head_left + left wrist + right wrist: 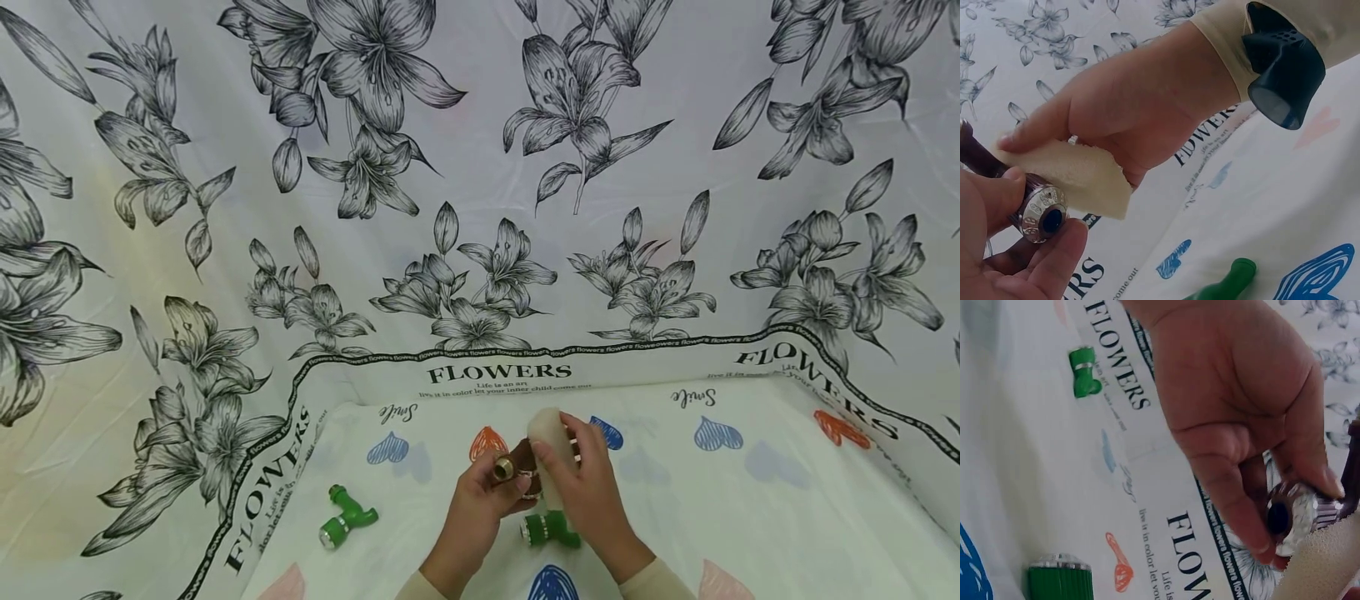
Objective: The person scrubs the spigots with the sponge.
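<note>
My left hand (480,500) holds a dark brown plastic tap (524,456) with a brass-coloured threaded end. In the left wrist view, the thumb and fingers of that hand pinch the tap's silver-ringed knob (1036,224), which has a dark blue centre. A pale cream sponge (550,437) is gripped in my right hand (592,492), its thumb along one face. The sponge lies against the tap's body in the left wrist view, partly covering it. Only a fingertip of my right hand shows in the right wrist view, at the lower right corner beside the sponge (1325,562).
Below the hands lies a green tap (543,528) on the white cloth printed with hearts. Another green tap (347,517) lies further left. A flower-printed curtain (480,183) rises behind the cloth and along its sides.
</note>
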### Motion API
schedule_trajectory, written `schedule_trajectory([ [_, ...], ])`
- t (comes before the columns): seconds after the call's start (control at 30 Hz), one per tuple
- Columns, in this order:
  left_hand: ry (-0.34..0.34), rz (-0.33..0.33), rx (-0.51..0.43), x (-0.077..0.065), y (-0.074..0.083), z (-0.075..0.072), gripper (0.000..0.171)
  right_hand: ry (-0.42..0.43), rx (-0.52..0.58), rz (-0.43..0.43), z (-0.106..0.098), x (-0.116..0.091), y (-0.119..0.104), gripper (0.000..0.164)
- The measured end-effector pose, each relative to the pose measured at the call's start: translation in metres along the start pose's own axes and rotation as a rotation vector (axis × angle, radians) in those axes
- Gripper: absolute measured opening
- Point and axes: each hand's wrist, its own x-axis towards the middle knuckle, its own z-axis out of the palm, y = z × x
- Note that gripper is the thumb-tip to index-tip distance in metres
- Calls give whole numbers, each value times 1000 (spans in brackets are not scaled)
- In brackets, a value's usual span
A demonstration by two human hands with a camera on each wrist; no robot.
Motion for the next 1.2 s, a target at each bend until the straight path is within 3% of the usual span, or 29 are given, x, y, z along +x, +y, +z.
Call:
schedule_trajectory([
  [0.3, 64, 0, 47, 2, -4, -1, 21, -43, 77, -34, 10, -12, -12, 58],
  [0.57, 148, -23, 89, 3, -5, -7, 46, -161, 113, -76, 16, -21, -25, 57],
  [0.77, 126, -24, -1, 4, 0, -4, 52, -115, 159, -7, 14, -22, -25, 54],
  [0.93, 179, 16, 44, 4, 9, -2, 42, -112, 155, 40, 18, -25, -24, 56],
  [1.03, 227, 23, 75, 3, 8, -2, 41, -114, 128, 19, 19, -25, -23, 57],
  [1.2, 230, 46, 77, 5, 1, -5, 38, -109, 91, 29, 17, -22, -20, 59],
])
